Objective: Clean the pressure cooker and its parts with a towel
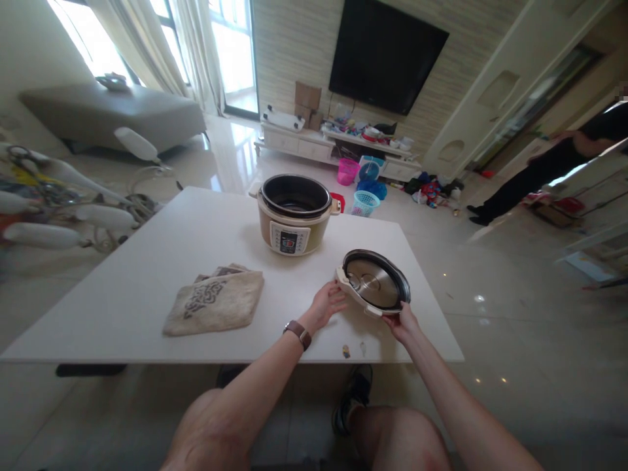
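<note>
Holds one round lid [373, 282] with a cream plastic edge, dark inner ring and shiny metal underside, tilted to face the head camera, at the right part of one white rectangular counter [216, 229]; cannot tell whether touching its surface. Grasps the near right edge with the right hand [403, 322], fingers clasped around the rim. Reaches the left edge with the left hand [324, 306], fingers loosely spread; cannot tell whether gripping or only touching. Wears one brown-strapped watch [297, 333] on the left wrist.

Beyond the lid and to its left, see one round cream-and-gold electric cooker [294, 223], upright, uncovered, dark inside. Bears one control panel [289, 241] with one dark display and two columns of small marks; cannot read the blurred lettering.

Count one folded beige cloth [218, 302] with a dark scrolling print, left of the lid, and two tiny scraps [346, 351] near the front edge.

Farther out, see one pink basket [347, 171] and one pale blue openwork basket [366, 203] on the floor, one wide black television [387, 55] on the wall, and one standing person in dark clothes [540, 167].
</note>
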A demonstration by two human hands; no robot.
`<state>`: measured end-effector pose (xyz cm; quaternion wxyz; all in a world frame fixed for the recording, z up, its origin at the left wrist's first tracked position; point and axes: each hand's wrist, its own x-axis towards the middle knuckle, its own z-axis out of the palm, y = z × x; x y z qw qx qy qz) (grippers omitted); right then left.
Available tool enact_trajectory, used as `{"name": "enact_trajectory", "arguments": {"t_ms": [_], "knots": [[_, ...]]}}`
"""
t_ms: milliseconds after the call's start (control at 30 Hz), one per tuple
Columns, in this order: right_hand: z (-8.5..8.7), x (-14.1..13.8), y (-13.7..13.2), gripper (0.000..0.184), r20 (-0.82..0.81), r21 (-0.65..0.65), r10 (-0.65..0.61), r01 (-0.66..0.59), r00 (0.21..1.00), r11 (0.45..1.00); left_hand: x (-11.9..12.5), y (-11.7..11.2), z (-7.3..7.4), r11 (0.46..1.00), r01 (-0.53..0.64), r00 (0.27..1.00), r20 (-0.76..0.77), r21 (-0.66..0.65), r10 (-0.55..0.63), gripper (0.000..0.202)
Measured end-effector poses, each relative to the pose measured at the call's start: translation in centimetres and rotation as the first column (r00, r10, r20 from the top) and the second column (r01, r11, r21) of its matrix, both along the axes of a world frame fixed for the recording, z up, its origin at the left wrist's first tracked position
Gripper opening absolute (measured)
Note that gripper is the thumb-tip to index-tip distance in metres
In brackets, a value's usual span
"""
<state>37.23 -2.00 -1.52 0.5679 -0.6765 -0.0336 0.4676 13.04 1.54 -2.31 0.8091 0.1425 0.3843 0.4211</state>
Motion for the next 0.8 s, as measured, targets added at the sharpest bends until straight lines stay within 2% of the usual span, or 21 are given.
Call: {"name": "enact_trajectory", "arguments": {"t_ms": [100,267,500,633,800], "knots": [[0.3,0.6,1.8,0.021,0.034,0.004,-0.030,0.030,0.999,1.000,-0.8,-0.1,0.4,1.000,0.008,1.000,0.000,0.000,-0.008,0.031],[0.5,2.9,5.7,0.027,0.101,0.047,-0.105,0.101,0.989,0.994,-2.7,-0.2,0.9,0.997,0.022,1.000,-0.016,0.073,-0.021,0.020],[0.7,6.0,10.6,0.034,0.170,0.047,-0.189,0.184,0.967,0.982,-6.5,0.6,2.1,0.992,-0.051,0.999,-0.001,0.114,0.052,0.015],[1.1,6.2,12.3,0.034,0.201,0.037,-0.199,0.195,0.959,0.980,-8.1,1.1,3.0,0.989,-0.101,0.995,0.016,0.108,0.100,0.016],[1.2,5.8,13.0,0.028,0.231,0.041,-0.154,0.149,0.961,0.988,-9.1,1.0,3.8,0.987,-0.127,0.992,0.035,0.097,0.124,0.015]]}}
